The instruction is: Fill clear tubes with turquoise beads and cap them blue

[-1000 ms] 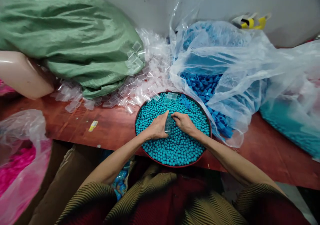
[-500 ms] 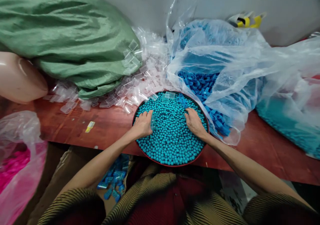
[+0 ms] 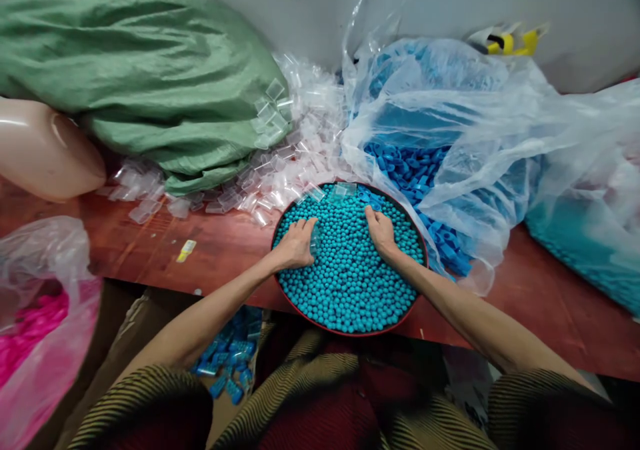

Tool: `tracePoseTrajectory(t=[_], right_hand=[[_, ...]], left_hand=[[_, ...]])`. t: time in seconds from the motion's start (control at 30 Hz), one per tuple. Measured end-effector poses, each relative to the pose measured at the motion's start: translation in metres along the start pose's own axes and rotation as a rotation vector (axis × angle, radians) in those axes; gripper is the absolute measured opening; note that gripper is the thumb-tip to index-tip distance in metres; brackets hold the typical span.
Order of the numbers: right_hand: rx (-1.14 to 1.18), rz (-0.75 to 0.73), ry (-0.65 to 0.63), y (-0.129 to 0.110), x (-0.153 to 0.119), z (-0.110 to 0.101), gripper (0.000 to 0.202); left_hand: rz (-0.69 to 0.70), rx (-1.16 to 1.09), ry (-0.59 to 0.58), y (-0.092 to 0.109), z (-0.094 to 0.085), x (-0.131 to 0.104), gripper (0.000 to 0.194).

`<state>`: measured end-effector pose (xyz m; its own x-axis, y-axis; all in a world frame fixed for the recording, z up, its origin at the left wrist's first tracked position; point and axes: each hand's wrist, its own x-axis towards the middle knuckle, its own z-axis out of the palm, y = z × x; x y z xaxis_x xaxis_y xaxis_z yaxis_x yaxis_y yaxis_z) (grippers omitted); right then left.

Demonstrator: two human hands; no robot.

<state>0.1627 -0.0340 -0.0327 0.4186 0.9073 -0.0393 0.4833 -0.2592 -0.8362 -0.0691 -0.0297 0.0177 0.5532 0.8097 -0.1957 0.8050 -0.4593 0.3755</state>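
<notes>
A round tray with a red rim (image 3: 345,332) is full of small turquoise beads (image 3: 350,283). Over its left side, my left hand (image 3: 296,243) is closed on a small clear plastic case (image 3: 314,242), partly hidden by the fingers. At the upper right of the beads, my right hand (image 3: 381,230) has its fingers curled in. Its fingertips are beside a few blue plastic pieces (image 3: 369,199) lying on the beads; what they hold, if anything, is hidden. One more clear case (image 3: 345,190) rests at the tray's far edge.
Behind the tray lie a heap of clear cases (image 3: 295,163) and a green sack (image 3: 190,90). An open plastic bag of blue pieces (image 3: 410,170) stands to the right, near a bag of turquoise beads (image 3: 580,243). At left are a beige container (image 3: 45,150) and pink pieces (image 3: 35,330).
My right hand has moved away from me over the beads, up to the blue pieces, and its fingers have curled in more. My left hand keeps the clear case at the tray's left side.
</notes>
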Motion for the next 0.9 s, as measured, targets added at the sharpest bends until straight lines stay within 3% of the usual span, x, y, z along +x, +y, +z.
tracePoseTrajectory(t=[0.17, 0.27, 0.43, 0.57, 0.73, 0.8, 0.9], right_hand=[[0.329, 0.201, 0.036, -0.01, -0.001, 0.027, 0.051], [0.478, 0.213, 0.01, -0.014, -0.002, 0.033, 0.05], [0.476, 0.106, -0.086, -0.023, -0.01, 0.028, 0.051], [0.276, -0.136, -0.133, -0.032, -0.022, 0.029, 0.055], [-0.048, -0.361, -0.208, -0.04, -0.031, 0.039, 0.056], [-0.103, -0.401, -0.267, -0.044, -0.029, 0.038, 0.054], [-0.096, -0.519, -0.275, -0.046, -0.02, 0.018, 0.044]], left_hand=[[0.004, -0.179, 0.012, 0.008, 0.011, 0.006, 0.091], [-0.021, -0.303, 0.081, 0.016, 0.019, 0.01, 0.091], [-0.039, -0.507, 0.172, 0.027, 0.035, 0.02, 0.096], [0.027, -0.624, 0.242, 0.03, 0.051, 0.032, 0.092], [0.09, -0.666, 0.141, 0.021, 0.067, 0.042, 0.073], [0.102, -0.664, 0.138, 0.018, 0.067, 0.043, 0.077], [0.096, -0.674, 0.214, 0.018, 0.062, 0.037, 0.098]])
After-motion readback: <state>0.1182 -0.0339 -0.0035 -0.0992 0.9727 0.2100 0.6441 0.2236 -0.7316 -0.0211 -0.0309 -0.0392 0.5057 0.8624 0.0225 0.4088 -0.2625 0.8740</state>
